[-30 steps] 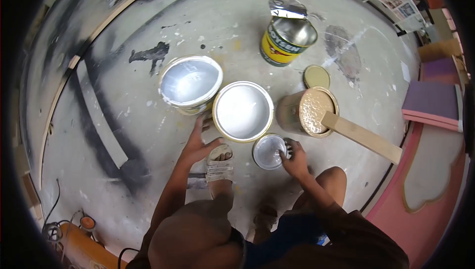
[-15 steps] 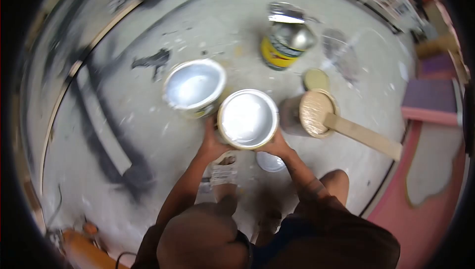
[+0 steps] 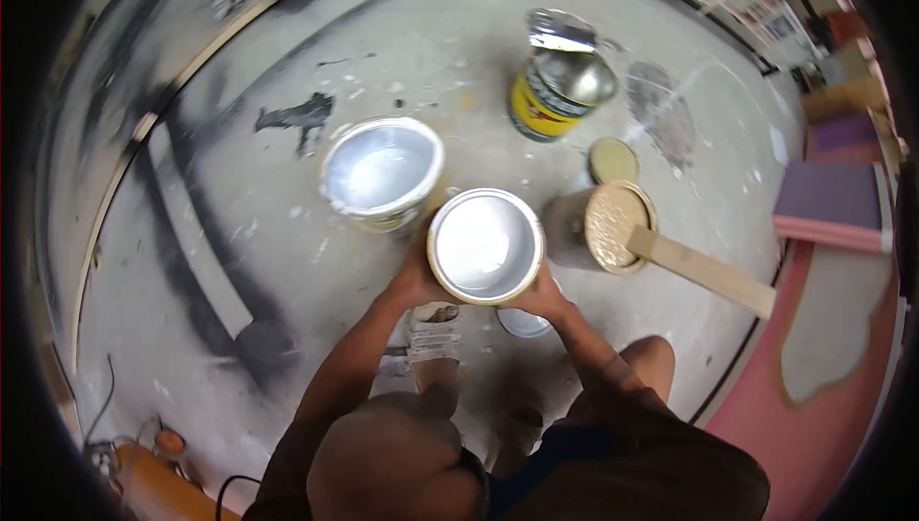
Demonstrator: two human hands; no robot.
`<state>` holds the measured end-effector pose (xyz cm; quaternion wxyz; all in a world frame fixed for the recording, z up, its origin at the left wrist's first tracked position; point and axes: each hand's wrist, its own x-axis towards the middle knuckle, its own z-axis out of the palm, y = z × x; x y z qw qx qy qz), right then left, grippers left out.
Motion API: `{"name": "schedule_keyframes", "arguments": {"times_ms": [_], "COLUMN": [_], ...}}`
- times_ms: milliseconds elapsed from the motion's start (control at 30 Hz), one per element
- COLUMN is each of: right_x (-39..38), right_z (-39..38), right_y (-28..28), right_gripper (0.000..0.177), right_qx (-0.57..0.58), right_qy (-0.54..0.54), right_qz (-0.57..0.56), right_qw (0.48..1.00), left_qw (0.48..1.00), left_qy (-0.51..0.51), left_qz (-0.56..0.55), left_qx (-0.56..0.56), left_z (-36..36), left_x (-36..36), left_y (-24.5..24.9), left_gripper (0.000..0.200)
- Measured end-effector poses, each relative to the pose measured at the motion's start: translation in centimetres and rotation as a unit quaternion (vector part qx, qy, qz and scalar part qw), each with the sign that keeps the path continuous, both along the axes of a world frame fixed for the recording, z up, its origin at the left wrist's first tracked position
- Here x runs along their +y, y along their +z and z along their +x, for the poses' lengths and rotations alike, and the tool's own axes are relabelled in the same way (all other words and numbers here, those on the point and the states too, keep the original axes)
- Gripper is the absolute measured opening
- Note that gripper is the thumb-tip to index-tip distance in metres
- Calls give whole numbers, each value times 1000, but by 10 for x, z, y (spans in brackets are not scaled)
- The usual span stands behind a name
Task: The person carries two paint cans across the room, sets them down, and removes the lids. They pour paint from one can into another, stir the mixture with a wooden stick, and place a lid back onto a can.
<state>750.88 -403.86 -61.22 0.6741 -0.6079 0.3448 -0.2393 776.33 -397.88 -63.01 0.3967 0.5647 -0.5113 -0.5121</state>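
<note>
An open paint can (image 3: 485, 245) with a pale, shiny inside is held between my two hands, its mouth facing up at me. My left hand (image 3: 417, 277) wraps its left side and my right hand (image 3: 546, 293) its right side; the can hides many of the fingers. Just beyond my left hand stands a white tub (image 3: 383, 169) with a pale grey inside. To the right of my right hand, a can of tan paste (image 3: 613, 224) has a flat wooden stick (image 3: 708, 272) resting in it. A round lid (image 3: 525, 323) lies below my right hand, partly hidden.
A yellow-and-dark tin (image 3: 544, 111) with its lid bent up stands farther off. Near the tan can lies a gold round lid (image 3: 613, 161). Pink-edged panels (image 3: 831, 203) line the right side, and an orange cylinder (image 3: 163, 485) lies at lower left on the stained floor (image 3: 316, 262).
Both hands have brought the paint can slightly closer to my body. The other containers keep their places on the floor, and the view has shifted a little.
</note>
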Motion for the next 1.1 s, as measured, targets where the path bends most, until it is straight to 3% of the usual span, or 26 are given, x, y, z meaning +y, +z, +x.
{"name": "schedule_keyframes", "arguments": {"times_ms": [33,100,133,200,267,333,367,433,467,533,567,600,633,667,700,733,867,933,1033,1100], "right_x": [-1,-7,-12,-19,-30,-39,-41,-46,-47,-53,-55,-56,-56,-57,-59,-63,-48,-37,-20,-3], "right_z": [7,13,13,7,7,13,19,37,43,52,57,61,66,71,75,79,105,120,142,159], "right_y": [14,45,54,69,88,113,124,152,161,165,167,169,172,173,169,164,171,178,188,191], "right_gripper": [141,142,142,144,147,148,149,148,147,146,146,146,144,143,143,141,134,131,130,127], "right_qx": [-7,19,14,31,35,79,73,88,105,113,121,121,112,101,99,97,38,14,-49,-138], "right_qy": [18,33,41,89,119,150,150,157,156,166,174,178,177,175,175,200,189,159,115,34], "right_qz": [2,-99,-99,-78,-73,-86,-27,-27,-18,-17,-9,-11,-10,-9,-11,-55,-112,-153,-138,-1], "right_qw": [1000,994,994,992,990,982,986,983,982,980,977,977,978,979,980,974,975,975,983,990], "left_qw": [1000,998,997,985,984,980,978,956,954,964,963,877,727,728,880,951,952,938,950,943], "left_qy": [18,33,41,107,119,153,162,164,167,167,170,183,182,182,214,227,241,259,235,257], "left_qz": [2,-25,-24,-123,-114,-124,-128,-222,-226,-67,-71,-12,47,44,-61,-159,-159,-159,-92,-72], "left_qx": [-7,-48,-53,-53,-70,15,14,-100,-100,197,197,445,661,659,419,140,98,168,184,198], "left_z": [-1,-10,-14,-20,-25,-26,-23,-17,-19,-22,-20,-13,-8,-6,-5,-4,23,36,65,77], "left_x": [8,22,22,28,42,44,44,40,40,39,37,34,33,34,36,37,49,52,63,68], "left_y": [-1,0,15,57,54,71,81,100,100,107,110,130,146,155,162,164,145,151,171,184], "left_gripper": [137,134,134,131,132,131,131,125,125,120,120,118,116,116,116,116,116,120,119,118]}}
